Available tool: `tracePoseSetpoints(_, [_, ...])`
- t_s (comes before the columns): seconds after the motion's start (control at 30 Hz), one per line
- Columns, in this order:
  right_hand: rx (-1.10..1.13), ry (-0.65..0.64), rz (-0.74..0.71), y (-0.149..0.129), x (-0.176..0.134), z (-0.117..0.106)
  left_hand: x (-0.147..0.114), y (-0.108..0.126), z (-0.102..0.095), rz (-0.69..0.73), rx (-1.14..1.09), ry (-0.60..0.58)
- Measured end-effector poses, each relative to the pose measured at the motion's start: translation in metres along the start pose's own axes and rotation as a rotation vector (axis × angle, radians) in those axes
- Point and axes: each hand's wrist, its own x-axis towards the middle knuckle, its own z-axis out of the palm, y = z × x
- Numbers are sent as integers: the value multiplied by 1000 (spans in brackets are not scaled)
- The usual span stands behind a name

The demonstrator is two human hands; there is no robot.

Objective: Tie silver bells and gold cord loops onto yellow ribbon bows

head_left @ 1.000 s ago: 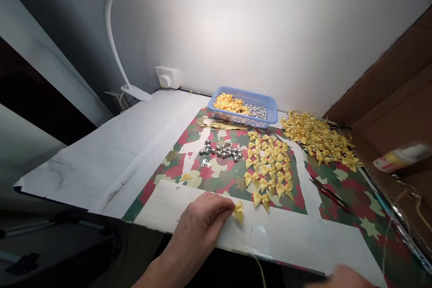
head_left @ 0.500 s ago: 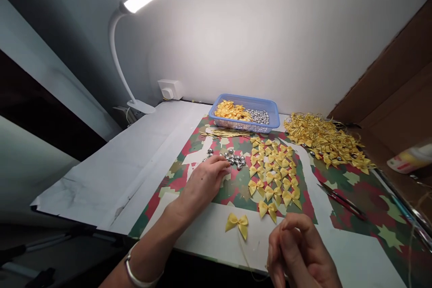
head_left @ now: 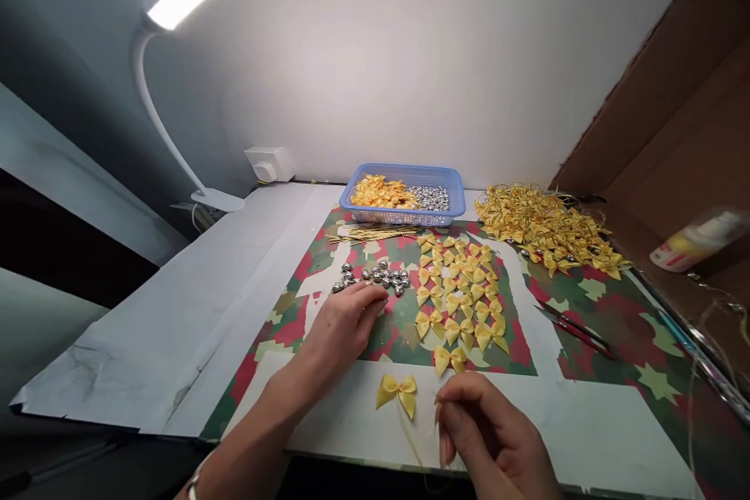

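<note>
My left hand (head_left: 343,328) is beside a small cluster of silver bells (head_left: 383,275), thumb and fingers pinched together. What sits between those fingertips, if anything, is too small to tell. Low on the right, my right hand (head_left: 492,437) pinches a thin pale cord, its other fingers curled. A single yellow ribbon bow (head_left: 397,393) lies on the white strip near the front edge, between my hands. From this bow the cord (head_left: 408,437) runs down over the edge, where part of it is lost from sight. Rows of yellow bows (head_left: 460,301) lie right of the bells.
A blue basket (head_left: 404,217) at the back holds yellow bows and silver bells. Gold cords (head_left: 375,233) lie before it. A heap of corded bows (head_left: 544,226), scissors (head_left: 577,330) and a bottle (head_left: 697,241) are on the right. A lamp (head_left: 167,125) stands left.
The view has turned a little to the right. My left hand has drawn slightly back from the bells. My right hand has shifted, its pinching fingertips now showing more plainly.
</note>
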Motion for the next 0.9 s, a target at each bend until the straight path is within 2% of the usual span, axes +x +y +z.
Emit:
tracePoseSetpoints(0.07, [-151,41,-202,-1,4,2,-17,8,0,-46,-158,-65])
tracePoseSetpoints(0.13, [-262,71,-341,-4,6,4,-36,15,2,-95,-292,-140])
tracePoseSetpoints(0.23, [-335,71,-381,-8,7,8,-58,22,5,-309,-711,-142])
tracePoseSetpoints(0.3, [-372,65,-376,-10,5,11,-66,25,7,-414,-882,-123])
tracePoseSetpoints(0.57, [-447,32,-402,-3,-5,19,-73,32,8,-356,-827,-4])
tracePoseSetpoints(0.73, [-451,52,-403,1,-6,20,-74,33,11,-330,-868,7])
tracePoseSetpoints(0.9, [-443,47,-400,-1,-6,19,-79,33,13,-361,-857,21])
